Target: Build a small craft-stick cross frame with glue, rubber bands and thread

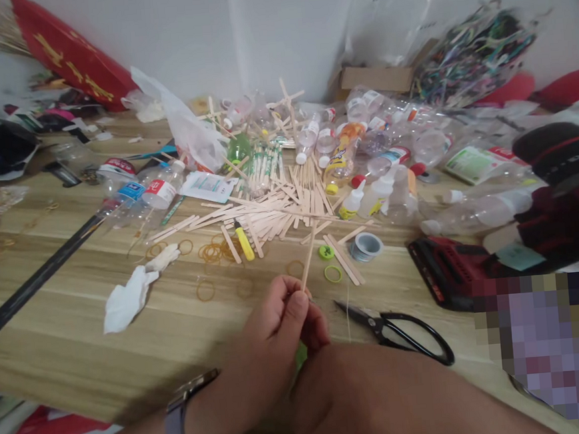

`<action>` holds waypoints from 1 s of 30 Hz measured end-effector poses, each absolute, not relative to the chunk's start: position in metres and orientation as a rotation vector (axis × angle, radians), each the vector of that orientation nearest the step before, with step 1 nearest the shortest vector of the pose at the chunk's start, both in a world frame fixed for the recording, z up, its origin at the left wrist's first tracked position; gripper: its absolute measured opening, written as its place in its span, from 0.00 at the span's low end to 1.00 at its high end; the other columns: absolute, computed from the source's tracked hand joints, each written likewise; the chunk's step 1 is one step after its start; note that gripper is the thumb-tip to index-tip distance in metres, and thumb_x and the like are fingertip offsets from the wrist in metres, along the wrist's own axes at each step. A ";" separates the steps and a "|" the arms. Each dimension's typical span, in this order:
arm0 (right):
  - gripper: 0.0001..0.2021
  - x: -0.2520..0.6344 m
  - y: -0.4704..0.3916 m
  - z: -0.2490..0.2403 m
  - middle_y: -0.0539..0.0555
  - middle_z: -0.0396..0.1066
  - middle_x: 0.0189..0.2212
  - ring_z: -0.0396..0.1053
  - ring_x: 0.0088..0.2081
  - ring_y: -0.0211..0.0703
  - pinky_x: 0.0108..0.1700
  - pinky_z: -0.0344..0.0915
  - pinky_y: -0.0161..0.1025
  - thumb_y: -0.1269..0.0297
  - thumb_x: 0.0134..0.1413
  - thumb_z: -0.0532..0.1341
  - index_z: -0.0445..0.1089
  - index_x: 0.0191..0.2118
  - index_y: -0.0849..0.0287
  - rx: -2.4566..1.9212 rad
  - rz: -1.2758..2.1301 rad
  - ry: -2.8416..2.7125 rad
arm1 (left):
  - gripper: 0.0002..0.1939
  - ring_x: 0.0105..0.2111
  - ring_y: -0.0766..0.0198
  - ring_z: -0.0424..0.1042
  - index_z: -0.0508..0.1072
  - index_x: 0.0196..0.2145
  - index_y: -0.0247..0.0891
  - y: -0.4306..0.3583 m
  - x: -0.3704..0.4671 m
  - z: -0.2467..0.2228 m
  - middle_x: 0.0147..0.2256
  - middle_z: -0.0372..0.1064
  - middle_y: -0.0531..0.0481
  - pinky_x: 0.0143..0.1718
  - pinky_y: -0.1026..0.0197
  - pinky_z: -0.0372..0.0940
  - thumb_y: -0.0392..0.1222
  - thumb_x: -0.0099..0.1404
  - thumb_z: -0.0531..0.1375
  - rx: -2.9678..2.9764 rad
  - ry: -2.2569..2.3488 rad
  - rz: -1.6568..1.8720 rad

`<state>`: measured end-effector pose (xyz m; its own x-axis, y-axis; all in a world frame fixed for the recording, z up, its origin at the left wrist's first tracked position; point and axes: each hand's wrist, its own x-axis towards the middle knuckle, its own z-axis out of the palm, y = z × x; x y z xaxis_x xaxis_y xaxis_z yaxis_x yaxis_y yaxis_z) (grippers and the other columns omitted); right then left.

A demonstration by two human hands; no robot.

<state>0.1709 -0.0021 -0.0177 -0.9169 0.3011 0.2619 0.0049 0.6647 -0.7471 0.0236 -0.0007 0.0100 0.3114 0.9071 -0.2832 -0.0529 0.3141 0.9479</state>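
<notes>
My left hand [278,331], with a watch on its wrist, pinches the lower end of a thin wooden stick [310,255] between thumb and fingers. The stick points up and away toward the pile of flat wooden sticks [274,215]. My right hand [326,368] is close against the left one at the bottom middle; its fingers are mostly hidden, so what it holds cannot be made out. A bit of green [301,355] shows between the hands. Black-handled scissors [378,324] lie just right of them.
Plastic bottles [395,158] crowd the back right, near a red and black power tool [449,271]. A yellow-handled screwdriver [244,240], rubber bands [215,251], a wire spool [366,246] and a white crumpled cloth [128,300] lie ahead. A long black bar [38,277] crosses the left.
</notes>
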 end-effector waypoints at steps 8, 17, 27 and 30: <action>0.18 0.164 0.014 0.017 0.49 0.69 0.20 0.62 0.26 0.35 0.31 0.58 0.33 0.61 0.67 0.52 0.73 0.29 0.62 -0.157 1.128 -2.321 | 0.12 0.23 0.70 0.66 0.63 0.32 0.39 0.009 0.008 0.006 0.22 0.66 0.58 0.25 0.66 0.60 0.48 0.69 0.53 0.963 1.045 0.966; 0.18 0.158 0.039 0.000 0.45 0.64 0.20 0.57 0.21 0.31 0.24 0.55 0.32 0.48 0.52 0.63 0.69 0.28 0.60 -1.218 1.816 -1.299 | 0.12 0.18 0.74 0.60 0.61 0.31 0.39 0.029 0.001 -0.006 0.20 0.64 0.60 0.20 0.70 0.56 0.47 0.69 0.55 0.940 0.958 1.134; 0.17 0.150 0.041 -0.007 0.46 0.69 0.22 0.63 0.22 0.31 0.23 0.58 0.29 0.52 0.45 0.70 0.69 0.32 0.61 -1.156 1.903 -0.969 | 0.11 0.17 0.75 0.59 0.64 0.35 0.39 0.029 0.003 -0.022 0.21 0.65 0.60 0.17 0.72 0.54 0.49 0.67 0.58 0.857 0.925 1.030; 0.17 0.149 0.042 -0.010 0.43 0.65 0.18 0.57 0.18 0.29 0.19 0.56 0.28 0.51 0.46 0.68 0.66 0.30 0.59 -1.176 1.841 -1.021 | 0.11 0.17 0.75 0.57 0.65 0.33 0.38 0.031 0.002 -0.021 0.20 0.63 0.60 0.18 0.72 0.50 0.48 0.66 0.60 0.848 0.958 1.018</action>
